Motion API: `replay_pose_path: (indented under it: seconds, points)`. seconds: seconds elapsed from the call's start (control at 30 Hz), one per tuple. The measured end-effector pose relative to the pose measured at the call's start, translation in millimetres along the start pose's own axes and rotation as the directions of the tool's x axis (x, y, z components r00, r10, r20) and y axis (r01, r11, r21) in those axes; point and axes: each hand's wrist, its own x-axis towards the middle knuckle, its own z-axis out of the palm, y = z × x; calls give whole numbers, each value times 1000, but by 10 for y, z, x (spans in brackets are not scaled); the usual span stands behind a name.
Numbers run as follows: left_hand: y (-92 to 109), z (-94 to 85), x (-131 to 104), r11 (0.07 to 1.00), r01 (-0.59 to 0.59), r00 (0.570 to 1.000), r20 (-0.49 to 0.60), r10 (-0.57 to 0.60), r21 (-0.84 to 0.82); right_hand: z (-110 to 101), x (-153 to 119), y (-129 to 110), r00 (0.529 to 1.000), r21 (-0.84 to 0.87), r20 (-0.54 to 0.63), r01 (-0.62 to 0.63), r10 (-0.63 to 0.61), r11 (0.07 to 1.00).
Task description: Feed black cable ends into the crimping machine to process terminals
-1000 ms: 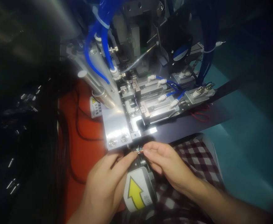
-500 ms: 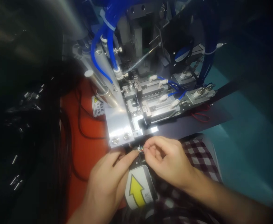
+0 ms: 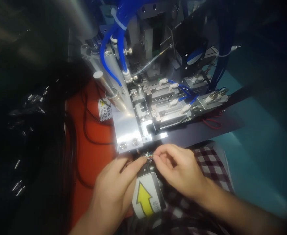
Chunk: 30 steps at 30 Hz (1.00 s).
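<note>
Between my fingertips is a small bundle of thin coloured wires (image 3: 148, 156), its loose ends splayed out. My left hand (image 3: 117, 182) pinches the bundle from the left, thumb on top; what lies under the thumb is hidden. My right hand (image 3: 180, 166) pinches the wire ends on the right between thumb and forefinger. Both hands are just in front of a metal fixture plate (image 3: 128, 130). Below the wires is a white label with a yellow arrow (image 3: 144, 197) pointing towards the machine.
Pneumatic cylinders (image 3: 169, 111) with blue air tubes (image 3: 121, 49) stand behind my hands. A metal post (image 3: 109, 91) rises at the left of the plate. Dark cables (image 3: 72, 153) run over the orange surface (image 3: 94, 156). Shiny small parts (image 3: 18, 187) lie at far left.
My right hand has shifted slightly right, away from my left, showing a little more of the wires. The whole view has moved slightly. My left hand keeps its pinch.
</note>
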Motion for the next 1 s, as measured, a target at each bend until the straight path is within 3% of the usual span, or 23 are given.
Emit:
replay_pose_path:
  seconds: [0.1, 0.17, 0.3, 0.4, 0.6, 0.83, 1.0]
  points:
    - [-3, 3, -2, 1000, 13, 1000, 13, -13, -11, 41, -25, -24, 978, 165, 63, -208, 200, 964]
    - [-9, 10, -7, 1000, 20, 1000, 10, -20, -17, 63, -58, -24, 977, 186, 49, -215, 210, 959]
    - [-11, 17, -4, 1000, 5, 1000, 6, -5, -17, 68, -119, 20, 998, 50, -68, -8, 11, 999]
    - [-2, 8, 14, 1000, 0, 1000, 6, 0, -10, 45, -110, 39, 989, -78, -77, 123, -129, 989]
    - [10, 3, 14, 1000, 3, 1000, -3, -3, -8, -5, -2, -30, 994, -157, -43, 94, -102, 983]
    - [-6, 12, 0, 1000, -6, 1000, -7, 6, -5, -45, 67, -70, 954, -366, 37, 291, -299, 884]
    - [-17, 21, 0, 1000, -1, 1000, -5, 1, -9, -52, 81, -63, 950, -305, 66, 310, -305, 900]
